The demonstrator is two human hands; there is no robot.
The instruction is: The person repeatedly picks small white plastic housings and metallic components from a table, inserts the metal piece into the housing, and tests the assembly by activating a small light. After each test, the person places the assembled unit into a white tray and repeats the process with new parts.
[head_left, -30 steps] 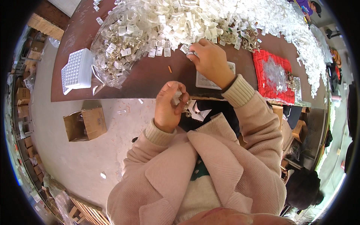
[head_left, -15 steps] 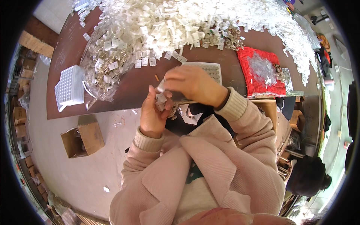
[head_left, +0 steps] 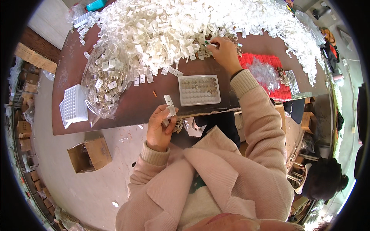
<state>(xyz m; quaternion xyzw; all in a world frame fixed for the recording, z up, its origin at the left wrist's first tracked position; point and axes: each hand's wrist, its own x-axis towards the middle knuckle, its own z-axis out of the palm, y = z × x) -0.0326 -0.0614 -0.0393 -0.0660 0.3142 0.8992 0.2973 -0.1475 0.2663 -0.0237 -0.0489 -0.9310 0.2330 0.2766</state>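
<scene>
Close to the table's front edge, my left hand (head_left: 158, 129) is closed around a few small white plastic cards (head_left: 169, 101). Some gold-coloured metal bits (head_left: 178, 125) show beside its fingers. My right hand (head_left: 225, 53) reaches out to the near edge of a big heap of similar white cards (head_left: 165, 32). Its thumb and fingers pinch a small white piece (head_left: 211, 44), whose exact kind is hard to make out. Between me and the heap lies a white compartment tray (head_left: 185, 103) with small metallic bits in some of its cups.
A clear plastic bag (head_left: 108, 82) of cards and metal bits lies to the left, beside stacked white trays (head_left: 75, 103). On the right is a red cloth (head_left: 275, 69) bearing clear plastic bits. An open cardboard box (head_left: 90, 154) stands on the floor; another person's dark-haired head (head_left: 323, 179) is at lower right.
My right hand has left my left hand and moved forward and right to the heap, uncovering the compartment tray. My left hand stays near the table edge, its cards now more visible.
</scene>
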